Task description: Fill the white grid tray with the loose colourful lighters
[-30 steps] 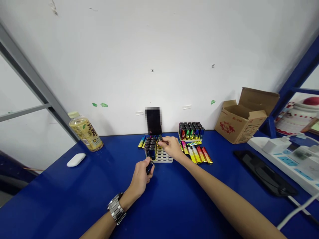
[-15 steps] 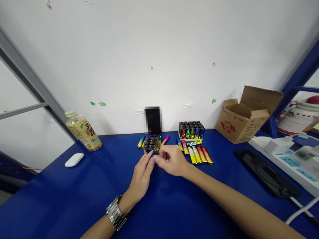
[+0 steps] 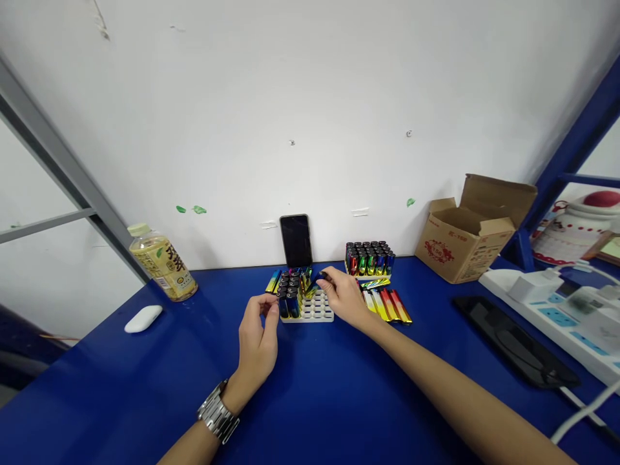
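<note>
A white slotted tray lies on the blue table, its left slots filled with upright dark-capped lighters. My right hand reaches over the tray's far right part, thumb and fingers pinched on a dark lighter. My left hand, with a metal watch on the wrist, rests just left of the tray's near corner. Its fingers are curled and its thumb and forefinger are close together, and I see nothing between them.
Loose colourful lighters lie right of the tray, below a full tray of lighters. A phone leans on the wall. A tea bottle and a white oval object are left. A cardboard box, a power strip and a black device are right.
The lighter that my left hand held has passed to my right hand, which has moved it back over the tray. My left hand has drawn back to the tray's left corner.
</note>
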